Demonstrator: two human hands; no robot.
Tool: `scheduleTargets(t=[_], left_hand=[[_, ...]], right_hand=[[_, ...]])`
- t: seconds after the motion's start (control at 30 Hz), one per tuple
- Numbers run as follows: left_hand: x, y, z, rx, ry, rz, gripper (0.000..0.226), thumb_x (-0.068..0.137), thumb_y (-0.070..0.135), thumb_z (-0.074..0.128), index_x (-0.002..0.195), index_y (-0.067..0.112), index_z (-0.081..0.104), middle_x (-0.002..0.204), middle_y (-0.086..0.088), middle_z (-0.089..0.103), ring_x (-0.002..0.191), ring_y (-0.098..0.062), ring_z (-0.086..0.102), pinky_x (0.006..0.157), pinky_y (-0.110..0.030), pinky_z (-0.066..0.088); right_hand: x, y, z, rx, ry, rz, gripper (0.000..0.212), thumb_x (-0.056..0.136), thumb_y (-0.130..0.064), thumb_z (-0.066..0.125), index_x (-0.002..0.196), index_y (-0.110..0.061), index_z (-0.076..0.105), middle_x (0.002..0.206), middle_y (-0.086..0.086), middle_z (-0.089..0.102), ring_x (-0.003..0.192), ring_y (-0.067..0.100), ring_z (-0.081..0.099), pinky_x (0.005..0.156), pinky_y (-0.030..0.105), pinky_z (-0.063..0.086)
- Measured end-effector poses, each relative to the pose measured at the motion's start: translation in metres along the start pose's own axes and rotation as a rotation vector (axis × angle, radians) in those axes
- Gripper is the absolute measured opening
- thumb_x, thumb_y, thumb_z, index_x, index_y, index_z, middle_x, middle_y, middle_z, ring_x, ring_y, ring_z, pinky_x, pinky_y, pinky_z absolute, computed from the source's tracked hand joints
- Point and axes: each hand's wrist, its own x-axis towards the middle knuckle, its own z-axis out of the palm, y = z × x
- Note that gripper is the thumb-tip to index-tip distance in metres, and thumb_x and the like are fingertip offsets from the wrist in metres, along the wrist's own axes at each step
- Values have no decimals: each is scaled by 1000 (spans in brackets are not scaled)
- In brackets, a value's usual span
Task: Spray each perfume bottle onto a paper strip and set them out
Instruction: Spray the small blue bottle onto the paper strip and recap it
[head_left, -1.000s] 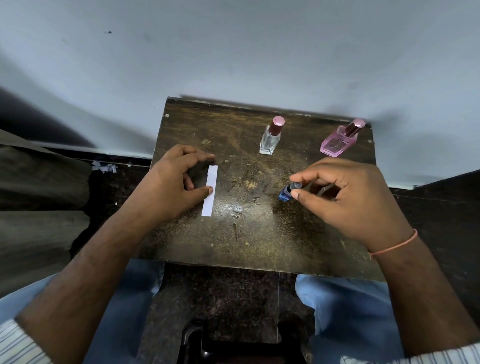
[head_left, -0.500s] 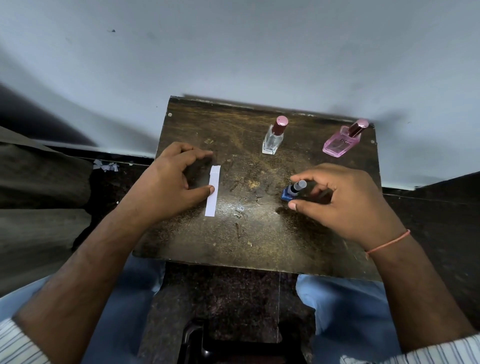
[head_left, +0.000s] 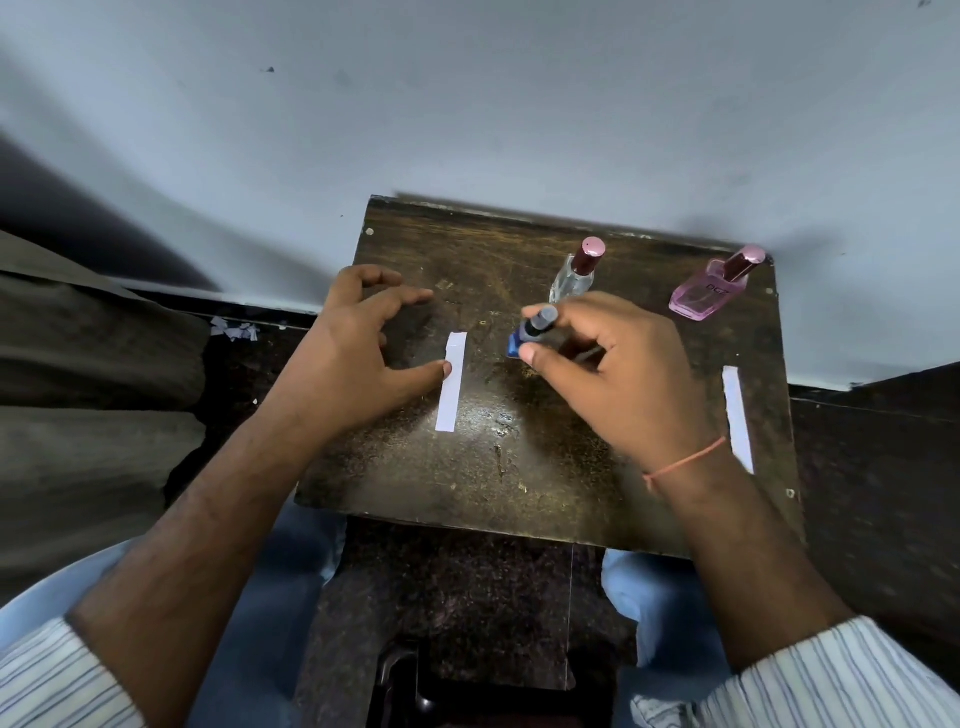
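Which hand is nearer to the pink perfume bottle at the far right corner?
The right hand, holding the blue bottle, lies left of and nearer the person than the pink bottle. The left hand is across the table.

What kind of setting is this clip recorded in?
Probably a plain room in a home, not a shop or lab. A small worn wooden table is pushed against a bare pale wall, over a dark speckled floor, and paper scraps lie by the wall's base.

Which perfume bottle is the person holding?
The small blue bottle, pinched in the right hand. The clear bottle and the pink bottle stand untouched at the back of the table.
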Motion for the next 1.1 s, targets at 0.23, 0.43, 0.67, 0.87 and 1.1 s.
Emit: scheduleTargets(t=[0.23,0.43,0.67,0.87,1.1], left_hand=[[-5,9,-1,126,9,-25,91,70,61,90,151,40,55,162,1,32,143,-32,37,113,-47,41],[-8,12,0,144,0,-41,94,70,66,86,154,44,49,163,5,28,145,-28,34,115,-55,43],[-9,10,-4,148,-23,-59,94,72,63,86,155,43,47,163,5,28,148,-29,31,118,-59,41],[-9,10,-6,154,-35,-69,93,74,60,86,156,42,46,163,6,27,149,-29,29,118,-59,39],[-10,9,-7,149,-41,-66,94,75,59,86,157,42,45,164,5,26,150,-29,28,119,-58,38]], right_hand=[[13,-15,38,-45,34,-33,19,93,-27,82,111,-19,83,106,-7,77,91,12,71,79,37,59],[16,-19,49,-72,42,-28,21,94,-26,81,113,-19,84,108,-5,78,93,15,72,80,40,60],[20,-23,57,-80,44,-19,20,95,-27,80,114,-21,83,109,-6,77,95,14,72,79,37,60],[19,-22,63,-94,28,-19,23,94,-26,81,116,-23,83,111,-8,77,98,14,72,82,37,59],[19,-23,63,-113,26,-20,22,94,-24,81,116,-22,83,110,-6,77,97,15,72,82,31,56]])
